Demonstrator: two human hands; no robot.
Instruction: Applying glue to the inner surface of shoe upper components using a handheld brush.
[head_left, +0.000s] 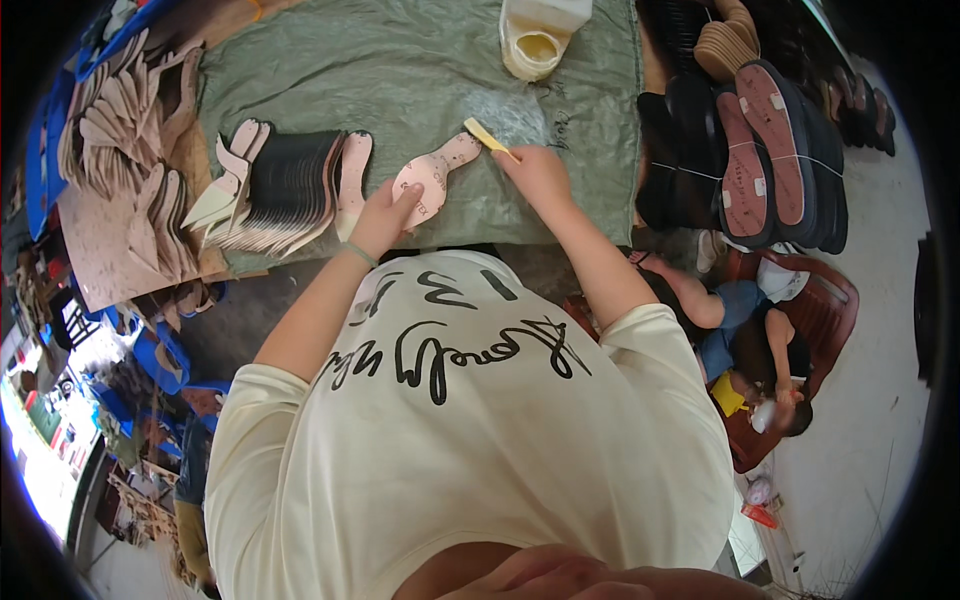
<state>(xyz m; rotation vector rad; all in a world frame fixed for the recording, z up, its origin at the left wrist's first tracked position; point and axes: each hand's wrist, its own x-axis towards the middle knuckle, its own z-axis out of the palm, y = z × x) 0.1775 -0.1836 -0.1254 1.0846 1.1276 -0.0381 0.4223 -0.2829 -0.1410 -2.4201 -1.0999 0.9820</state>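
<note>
Wrinkled green sheeting (pixel 400 60) spreads across the top centre of the frame. Just above the middle, the person's left hand (pixel 383 215) pinches the broad end of a pale pink insole (pixel 432 183), thumb on top. To its right, the right hand (pixel 538 178) grips a flat yellow tool (pixel 487 136) close to the insole's narrow end; whether they touch is unclear. Dark-edged insoles (pixel 290 180) stand in a row at left; a pale container (pixel 548 18) sits at top, right of centre.
</note>
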